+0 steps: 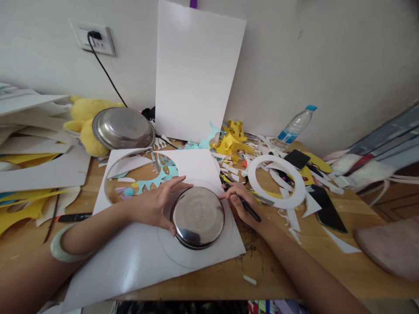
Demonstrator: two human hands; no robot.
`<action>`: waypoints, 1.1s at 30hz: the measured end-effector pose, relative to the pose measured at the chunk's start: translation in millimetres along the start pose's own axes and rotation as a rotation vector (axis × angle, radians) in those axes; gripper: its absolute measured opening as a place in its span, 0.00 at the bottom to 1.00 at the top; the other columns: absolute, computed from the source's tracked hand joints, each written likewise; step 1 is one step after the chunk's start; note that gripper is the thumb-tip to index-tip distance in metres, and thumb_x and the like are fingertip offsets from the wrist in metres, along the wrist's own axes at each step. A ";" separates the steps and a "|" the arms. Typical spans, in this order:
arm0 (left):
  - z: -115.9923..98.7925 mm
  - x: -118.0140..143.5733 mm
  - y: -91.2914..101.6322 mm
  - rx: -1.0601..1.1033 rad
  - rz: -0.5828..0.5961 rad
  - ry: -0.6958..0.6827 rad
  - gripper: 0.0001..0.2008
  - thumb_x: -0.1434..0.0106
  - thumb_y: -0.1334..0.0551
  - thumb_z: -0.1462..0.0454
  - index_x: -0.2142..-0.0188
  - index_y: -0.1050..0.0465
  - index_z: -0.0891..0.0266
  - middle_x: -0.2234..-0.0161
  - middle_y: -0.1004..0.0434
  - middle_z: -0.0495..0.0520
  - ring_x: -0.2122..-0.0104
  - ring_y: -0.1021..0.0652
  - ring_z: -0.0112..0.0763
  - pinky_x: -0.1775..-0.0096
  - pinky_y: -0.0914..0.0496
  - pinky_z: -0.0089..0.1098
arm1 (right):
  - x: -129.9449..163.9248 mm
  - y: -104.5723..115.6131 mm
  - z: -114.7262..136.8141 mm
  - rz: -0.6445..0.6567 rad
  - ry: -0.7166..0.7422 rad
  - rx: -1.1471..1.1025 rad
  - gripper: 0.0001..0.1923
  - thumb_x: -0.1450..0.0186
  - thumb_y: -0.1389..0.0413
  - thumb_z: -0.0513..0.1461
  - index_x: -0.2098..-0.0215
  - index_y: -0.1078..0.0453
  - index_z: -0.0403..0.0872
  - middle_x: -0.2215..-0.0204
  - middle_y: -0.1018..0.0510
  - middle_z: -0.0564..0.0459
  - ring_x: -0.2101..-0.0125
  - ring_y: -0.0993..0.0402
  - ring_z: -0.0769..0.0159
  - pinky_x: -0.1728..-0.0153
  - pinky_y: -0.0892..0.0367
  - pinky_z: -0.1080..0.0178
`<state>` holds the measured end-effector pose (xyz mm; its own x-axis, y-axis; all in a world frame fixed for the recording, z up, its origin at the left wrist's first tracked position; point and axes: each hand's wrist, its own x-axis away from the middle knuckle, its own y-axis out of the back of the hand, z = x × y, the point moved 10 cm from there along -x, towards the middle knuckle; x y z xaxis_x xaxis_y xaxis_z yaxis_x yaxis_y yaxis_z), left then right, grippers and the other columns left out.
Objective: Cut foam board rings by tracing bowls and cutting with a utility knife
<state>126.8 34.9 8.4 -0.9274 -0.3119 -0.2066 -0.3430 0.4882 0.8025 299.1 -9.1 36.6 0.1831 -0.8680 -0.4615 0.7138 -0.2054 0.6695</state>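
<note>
The white sheet (137, 257) lies flat on the wooden table (262, 270), and the small steel plate (198, 216) sits upside down inside a larger pencilled circle on it, pinned by the spread fingers of the left hand (160, 205); if that pressure slackens, I'd say the plate could skid and spoil the line. The right hand (240, 205) pinches a black pen (247, 207) beside the plate's right rim, its long axis running from upper left down to lower right, tip towards the plate.

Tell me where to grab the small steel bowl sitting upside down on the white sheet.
Probably best to take the small steel bowl by its rim, from above, fingers spread to opposite edges. It lies upside down, its smooth domed base offers no hold, and the left hand already rests against its left edge.
</note>
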 end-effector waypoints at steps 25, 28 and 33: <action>-19.6 -7.6 10.3 -0.171 0.032 -0.055 0.48 0.51 0.40 0.40 0.39 0.57 0.60 0.42 0.47 0.70 0.43 0.43 0.55 0.47 0.44 0.53 | 2.9 5.7 -6.8 -0.080 -0.019 -0.045 0.15 0.33 0.58 0.44 0.67 0.32 0.51 0.68 0.24 0.51 0.60 0.30 0.61 0.55 0.38 0.57; -37.9 -7.7 8.8 -0.207 0.076 -0.168 0.36 0.43 0.45 0.42 0.42 0.47 0.59 0.41 0.45 0.65 0.43 0.42 0.51 0.44 0.50 0.51 | 7.6 15.5 -22.7 -0.185 -0.112 -0.095 0.18 0.33 0.60 0.48 0.64 0.31 0.50 0.71 0.26 0.52 0.65 0.29 0.62 0.59 0.36 0.58; -55.9 -5.2 -11.6 -0.281 0.224 -0.254 0.32 0.40 0.46 0.47 0.40 0.47 0.59 0.40 0.43 0.59 0.41 0.42 0.44 0.41 0.58 0.43 | 11.8 11.9 -51.5 -0.227 -0.322 -0.195 0.26 0.33 0.66 0.51 0.63 0.29 0.51 0.74 0.26 0.54 0.66 0.28 0.63 0.57 0.36 0.58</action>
<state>143.9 -14.7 31.4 -0.9936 0.0038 -0.1125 -0.1073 0.2695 0.9570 344.6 1.5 9.1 -0.1912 -0.9135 -0.3590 0.8317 -0.3451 0.4351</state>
